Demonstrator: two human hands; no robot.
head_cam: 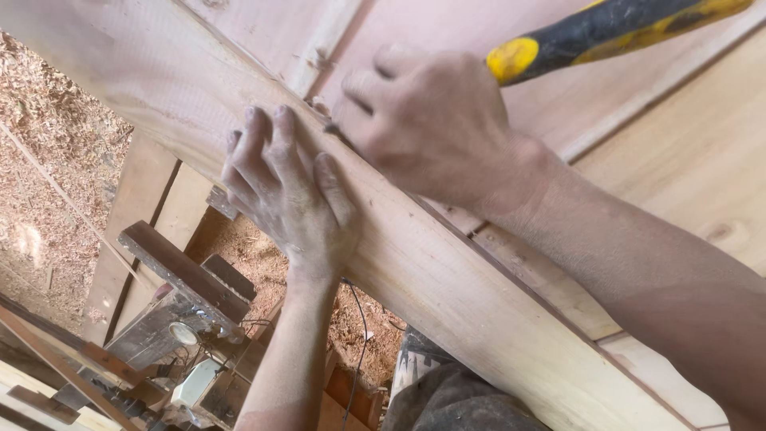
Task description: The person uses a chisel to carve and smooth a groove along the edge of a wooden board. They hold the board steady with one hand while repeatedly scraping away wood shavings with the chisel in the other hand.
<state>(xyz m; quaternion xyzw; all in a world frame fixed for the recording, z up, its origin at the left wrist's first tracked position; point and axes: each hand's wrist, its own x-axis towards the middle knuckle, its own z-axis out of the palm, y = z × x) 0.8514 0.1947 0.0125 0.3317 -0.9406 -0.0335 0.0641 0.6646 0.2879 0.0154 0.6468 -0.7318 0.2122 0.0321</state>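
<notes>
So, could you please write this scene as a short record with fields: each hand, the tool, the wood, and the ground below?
left hand: flat on the edge of the long plank, fingers spread, holding nothing
right hand: closed around a hammer handle, resting on the boards
hammer handle: yellow and black, the head is hidden
long plank: pale wood, runs diagonally across the view
flat boards: lie behind the plank, under the right hand
sawdust: covers the ground at the left

left hand (287, 195) on plank (447, 287), right hand (431, 120) beside
</notes>
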